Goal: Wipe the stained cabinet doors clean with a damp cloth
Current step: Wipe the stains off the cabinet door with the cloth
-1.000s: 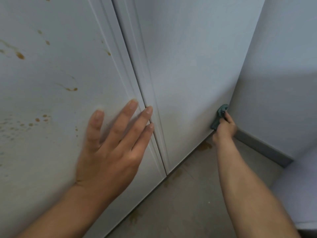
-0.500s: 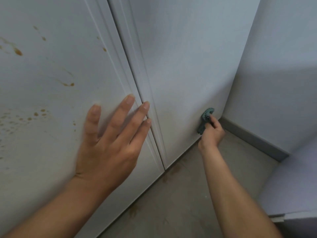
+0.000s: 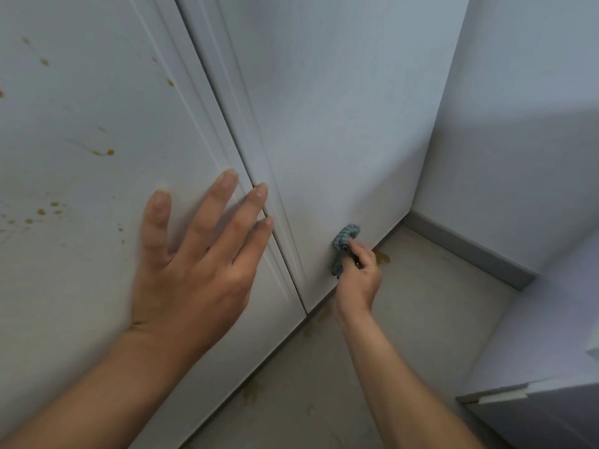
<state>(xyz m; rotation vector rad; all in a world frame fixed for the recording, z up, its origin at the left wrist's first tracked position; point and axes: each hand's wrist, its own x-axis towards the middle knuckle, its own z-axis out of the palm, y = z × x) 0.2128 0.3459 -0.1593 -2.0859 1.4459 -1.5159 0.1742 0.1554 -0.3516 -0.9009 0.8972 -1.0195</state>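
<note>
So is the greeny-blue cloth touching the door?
Touching. The head view shows the right hand pressing the bunched cloth against the lower part of the right door, with no gap showing between cloth and door.

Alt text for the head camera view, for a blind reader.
A right hand grips a teal cloth against the bottom of the right cabinet door, while the left hand rests flat on the brown-spattered left door.

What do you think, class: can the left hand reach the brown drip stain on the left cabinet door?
Probably yes: the left hand rests open on the left cabinet door, below the brown drip stain, nothing between them. The right hand grips the cloth.
</note>
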